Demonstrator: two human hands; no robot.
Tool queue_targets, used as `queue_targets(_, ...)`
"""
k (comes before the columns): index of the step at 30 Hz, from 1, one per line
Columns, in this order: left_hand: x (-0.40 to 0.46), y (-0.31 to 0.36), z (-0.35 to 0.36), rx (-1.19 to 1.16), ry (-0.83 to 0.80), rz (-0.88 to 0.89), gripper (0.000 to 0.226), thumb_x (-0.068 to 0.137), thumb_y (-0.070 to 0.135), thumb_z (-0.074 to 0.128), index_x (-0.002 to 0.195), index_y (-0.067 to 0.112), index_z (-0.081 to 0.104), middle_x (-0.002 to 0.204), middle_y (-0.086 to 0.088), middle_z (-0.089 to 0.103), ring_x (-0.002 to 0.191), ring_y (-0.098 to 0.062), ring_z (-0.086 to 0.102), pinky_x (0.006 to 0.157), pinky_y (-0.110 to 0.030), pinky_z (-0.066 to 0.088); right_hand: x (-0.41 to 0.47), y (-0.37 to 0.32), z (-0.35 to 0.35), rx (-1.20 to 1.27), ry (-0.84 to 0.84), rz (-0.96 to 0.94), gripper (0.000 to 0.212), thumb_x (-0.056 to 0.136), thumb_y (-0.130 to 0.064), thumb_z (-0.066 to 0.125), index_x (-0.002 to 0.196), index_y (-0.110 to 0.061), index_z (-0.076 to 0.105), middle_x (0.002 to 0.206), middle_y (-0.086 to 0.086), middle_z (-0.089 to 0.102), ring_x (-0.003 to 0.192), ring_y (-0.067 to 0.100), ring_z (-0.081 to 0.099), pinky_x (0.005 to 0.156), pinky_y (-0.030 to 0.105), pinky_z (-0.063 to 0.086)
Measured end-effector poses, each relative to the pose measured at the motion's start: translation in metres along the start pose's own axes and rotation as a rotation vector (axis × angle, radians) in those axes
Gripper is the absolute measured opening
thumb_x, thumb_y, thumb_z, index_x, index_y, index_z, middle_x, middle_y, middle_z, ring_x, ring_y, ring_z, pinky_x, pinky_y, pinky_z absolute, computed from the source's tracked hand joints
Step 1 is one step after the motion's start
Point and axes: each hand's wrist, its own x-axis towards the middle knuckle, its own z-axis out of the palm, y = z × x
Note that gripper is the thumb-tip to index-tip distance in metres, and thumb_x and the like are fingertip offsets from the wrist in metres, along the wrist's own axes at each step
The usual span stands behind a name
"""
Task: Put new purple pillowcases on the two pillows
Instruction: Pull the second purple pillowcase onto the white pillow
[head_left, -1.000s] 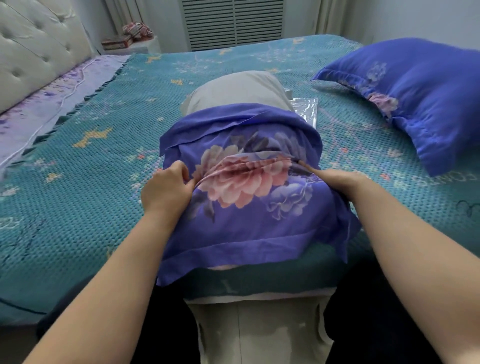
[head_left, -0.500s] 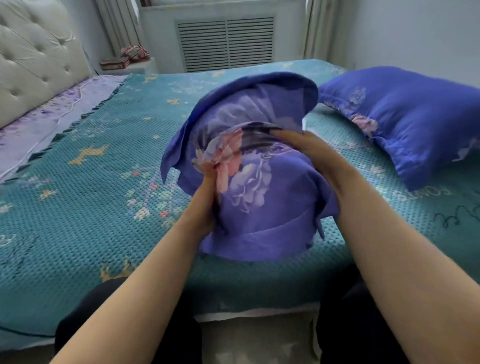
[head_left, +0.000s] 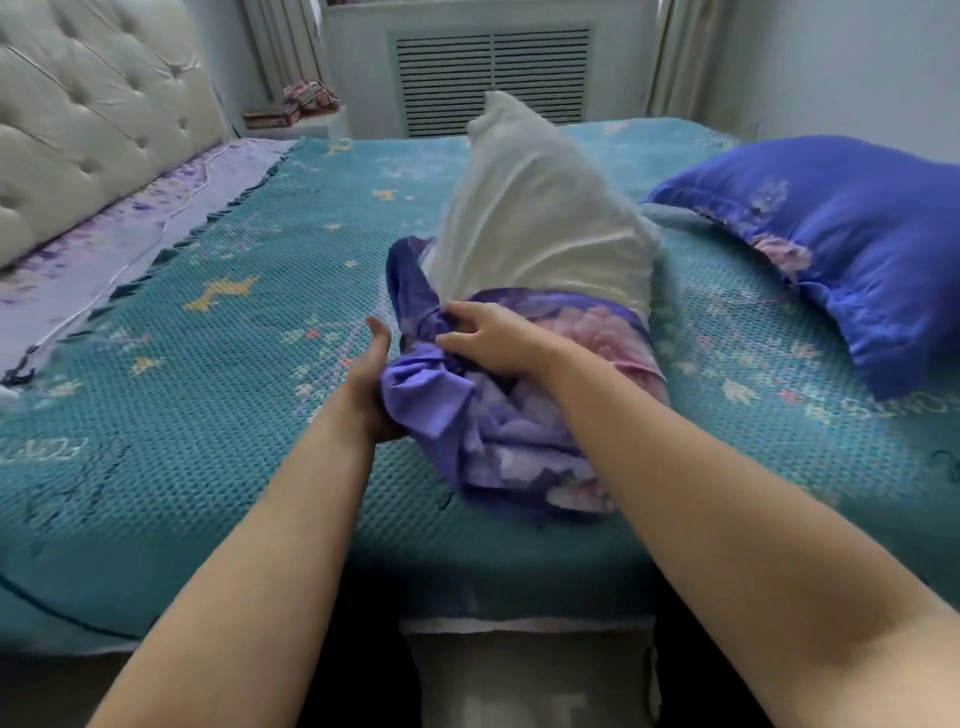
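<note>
Hands work at bed's (head_left: 208, 467) edge; left hand (head_left: 371, 384) and right hand (head_left: 498, 340) both grip bunched purple pillowcase (head_left: 498, 431) around white pillow (head_left: 540, 218); covered pillow (head_left: 841, 244) at two o'clock.

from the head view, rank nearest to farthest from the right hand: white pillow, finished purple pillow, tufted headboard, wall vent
1. white pillow, just beyond the right hand, standing out of the floral case
2. finished purple pillow, off to the right on the bed
3. tufted headboard at far left and wall vent past the bed: too close to call
</note>
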Motion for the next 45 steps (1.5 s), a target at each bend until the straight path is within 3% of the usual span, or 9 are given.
queue_targets(2,-0.001,0.018,-0.026,0.053,-0.032,0.062,0.078,0.078,0.074,0.036,0.114,0.009,0.059,0.094,-0.017,0.072,0.085,-0.022,0.071,0.076,-0.028,0.056,-0.004,0.002,0.020,0.151,-0.121,-0.009,0.046,0.096,-0.016,0.053,0.137,-0.001,0.042,0.127,0.002,0.056,0.110,0.008,0.052,0.087,0.005,0.039)
queue_targets(7,-0.003,0.014,-0.050,0.593,0.328,0.320,0.057,0.076,0.036,0.075,0.118,0.006,0.049,0.094,-0.006,0.069,0.064,0.001,0.065,0.064,-0.014,0.053,-0.014,0.015,0.043,0.265,0.057,-0.045,0.031,0.095,-0.021,0.055,0.122,-0.008,0.058,0.112,0.010,0.067,0.103,0.017,0.063,0.098,0.037,0.047)
queue_targets(12,0.000,0.009,-0.056,0.666,0.364,0.371,0.073,0.076,0.012,0.073,0.139,0.015,0.037,0.116,-0.008,0.062,0.095,-0.015,0.063,0.087,-0.023,0.050,-0.037,0.067,-0.021,-0.374,0.447,0.299,0.058,0.089,-0.050,0.053,0.136,-0.016,0.042,0.144,0.011,0.035,0.134,0.033,0.033,0.109,0.048,0.032)
queue_targets(16,0.004,0.006,-0.055,0.735,0.384,0.343,0.053,0.087,0.002,0.061,0.135,0.016,0.044,0.105,-0.006,0.065,0.076,-0.002,0.063,0.075,-0.014,0.050,-0.050,0.116,-0.049,0.593,0.079,0.813,0.100,0.066,-0.077,0.057,0.137,-0.007,0.045,0.137,0.017,0.052,0.118,0.030,0.056,0.104,0.049,0.041)
queue_targets(23,0.006,0.001,-0.060,0.681,0.424,0.318,0.059,0.087,-0.007,0.056,0.141,0.007,0.037,0.113,-0.010,0.061,0.071,-0.006,0.065,0.062,-0.017,0.054,-0.056,0.095,-0.060,1.231,0.074,0.195,0.049,0.070,-0.041,0.072,0.109,-0.012,0.070,0.110,0.008,0.070,0.097,0.019,0.068,0.081,0.031,0.056)
queue_targets(31,0.008,-0.035,-0.033,0.494,0.389,0.320,0.040,0.086,-0.012,0.054,0.116,0.013,0.051,0.085,-0.002,0.068,0.057,-0.001,0.063,0.060,-0.016,0.054,-0.058,0.125,-0.086,0.036,0.312,0.335,0.036,0.082,-0.004,0.066,0.117,-0.010,0.059,0.108,0.009,0.066,0.095,0.015,0.056,0.077,0.021,0.045)
queue_targets(37,0.012,-0.032,-0.034,0.678,0.435,0.317,0.075,0.068,0.027,0.074,0.134,0.005,0.044,0.123,-0.012,0.060,0.103,-0.023,0.060,0.100,-0.041,0.046,-0.078,0.146,-0.074,-0.331,0.331,0.662,0.079,0.082,-0.044,0.067,0.138,-0.003,0.029,0.138,0.025,0.037,0.125,0.037,0.044,0.096,0.044,0.039)
queue_targets(40,0.005,-0.032,-0.024,1.024,0.553,0.349,0.074,0.068,0.037,0.068,0.133,0.011,0.044,0.128,-0.013,0.049,0.116,-0.027,0.052,0.106,-0.037,0.037,-0.089,0.141,-0.080,-0.405,0.445,0.671,0.061,0.088,-0.042,0.061,0.126,-0.002,0.035,0.128,0.024,0.045,0.118,0.041,0.048,0.090,0.045,0.041)
queue_targets(45,-0.010,-0.037,-0.003,1.466,0.668,0.947,0.028,0.083,0.018,0.065,0.109,0.012,0.056,0.110,-0.012,0.051,0.101,-0.034,0.054,0.089,-0.045,0.046,-0.117,0.137,-0.080,-0.185,0.294,0.320,0.037,0.082,-0.045,0.067,0.102,-0.015,0.056,0.094,0.002,0.061,0.089,0.023,0.058,0.077,0.031,0.043)
